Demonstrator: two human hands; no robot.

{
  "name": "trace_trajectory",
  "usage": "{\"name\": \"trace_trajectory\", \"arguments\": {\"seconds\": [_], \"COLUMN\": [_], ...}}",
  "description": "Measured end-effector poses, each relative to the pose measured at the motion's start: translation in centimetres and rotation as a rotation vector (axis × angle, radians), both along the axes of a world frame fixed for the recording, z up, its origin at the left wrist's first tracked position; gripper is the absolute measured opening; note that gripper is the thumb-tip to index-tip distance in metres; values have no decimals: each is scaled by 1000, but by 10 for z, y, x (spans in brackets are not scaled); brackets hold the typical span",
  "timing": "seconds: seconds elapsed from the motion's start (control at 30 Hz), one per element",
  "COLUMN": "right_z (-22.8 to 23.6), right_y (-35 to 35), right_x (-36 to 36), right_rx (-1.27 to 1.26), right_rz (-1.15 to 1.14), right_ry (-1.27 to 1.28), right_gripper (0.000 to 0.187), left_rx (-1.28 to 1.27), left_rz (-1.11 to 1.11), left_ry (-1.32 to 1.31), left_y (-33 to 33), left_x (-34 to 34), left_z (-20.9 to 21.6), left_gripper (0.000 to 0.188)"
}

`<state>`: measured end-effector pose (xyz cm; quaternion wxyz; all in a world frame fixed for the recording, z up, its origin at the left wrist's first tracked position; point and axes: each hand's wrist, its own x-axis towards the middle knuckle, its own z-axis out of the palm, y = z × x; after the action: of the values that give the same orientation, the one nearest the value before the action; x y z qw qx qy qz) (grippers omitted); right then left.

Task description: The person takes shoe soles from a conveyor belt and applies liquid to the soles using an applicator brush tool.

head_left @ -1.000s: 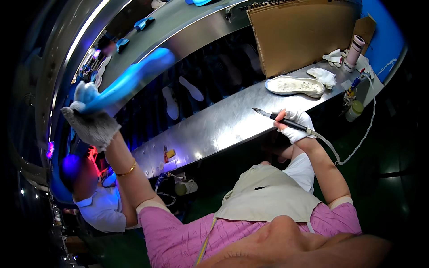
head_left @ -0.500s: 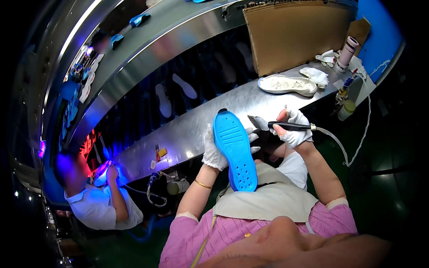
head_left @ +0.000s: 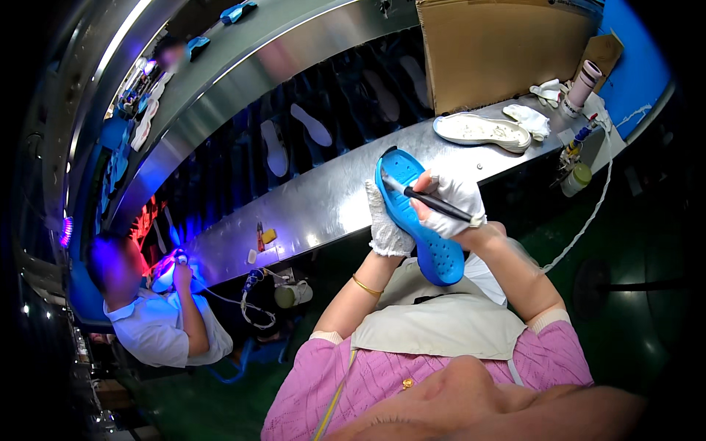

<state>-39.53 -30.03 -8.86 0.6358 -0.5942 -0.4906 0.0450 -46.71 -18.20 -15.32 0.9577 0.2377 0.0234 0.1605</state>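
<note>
Blue sole (head_left: 428,244) lay in your left grip (head_left: 390,229)

That hand clasped its left edge, forearm slanting inward. Your right grip (head_left: 456,200) curled around a black-handled brush (head_left: 443,206), wrist over the sole; the bristles (head_left: 392,181) sat just left of that grip.

The blue shoe sole (head_left: 435,253) — raised at the rim, dotted at the heel, dark at the toe tip — is held hollow face up, toe end farthest. The black-handled brush (head_left: 440,205) slants across it, bristles at the left inner forefoot.
</note>
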Motion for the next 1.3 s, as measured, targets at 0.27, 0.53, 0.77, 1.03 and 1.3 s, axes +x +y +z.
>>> {"name": "trace_trajectory", "arguments": {"seconds": [0.27,0.53,0.77,1.03,1.3], "right_z": [-7,-13,-36,-24,-13], "right_y": [-8,-23,-53,-55,-40], "right_x": [-5,-11,-13,-10,-10], "right_rx": [3,39,-125,-133,-38], "right_rz": [27,14,85,162,232], "right_ry": [-140,-248,262,644,170], "right_gripper": [21,18,16,10,16], "left_rx": [140,116,319,181,47], "left_rz": [26,-155,-228,-228,-49], "left_ry": [210,131,178,253,-100], "left_y": [10,20,1,1,22], "left_x": [-13,-16,-46,-28,5], "left_z": [18,24,-3,-15,-4], "left_gripper": [94,100,97,105,106]}}
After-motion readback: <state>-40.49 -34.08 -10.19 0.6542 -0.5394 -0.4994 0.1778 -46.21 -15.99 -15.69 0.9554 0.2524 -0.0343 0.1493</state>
